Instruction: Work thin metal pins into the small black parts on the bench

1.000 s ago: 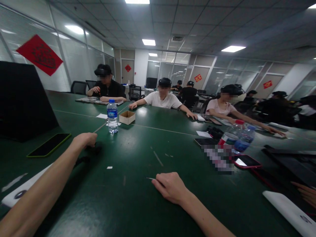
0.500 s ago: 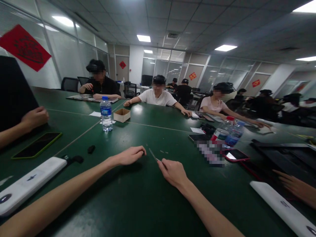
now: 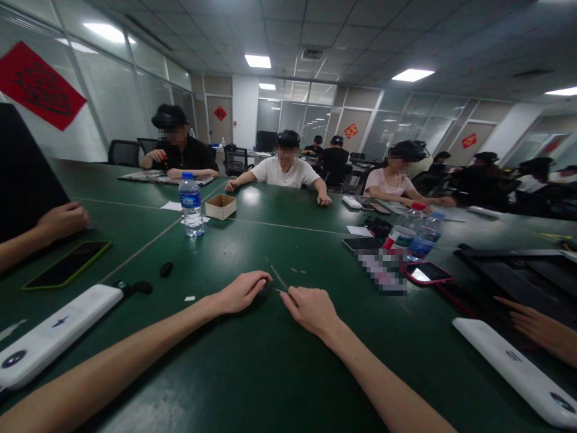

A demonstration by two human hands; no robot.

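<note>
My right hand (image 3: 313,310) is closed around a slim metal tool (image 3: 278,276) that looks like scissors. Its two thin blades point away from me and stand apart in a V, while the handles are hidden in the fist. Just left of the blades, my left hand (image 3: 246,290) has its fingers bent and pressed together at the tips. What they pinch, if anything, is too small to make out. A small white scrap (image 3: 190,298) lies on the green table (image 3: 252,373), beside my left forearm.
To the left lie a white power bank-like device (image 3: 58,334), a green-edged phone (image 3: 67,264) and a small black piece (image 3: 166,269). Further off stand a water bottle (image 3: 192,207) and an open box (image 3: 220,207). Right are phones, bottles (image 3: 403,231), another white device (image 3: 509,367) and a neighbour's hand (image 3: 538,325).
The tool in my right hand now shows two spread blades instead of one line. My left hand has come slightly nearer, fingers more pressed together. The white scrap now shows by the forearm.
</note>
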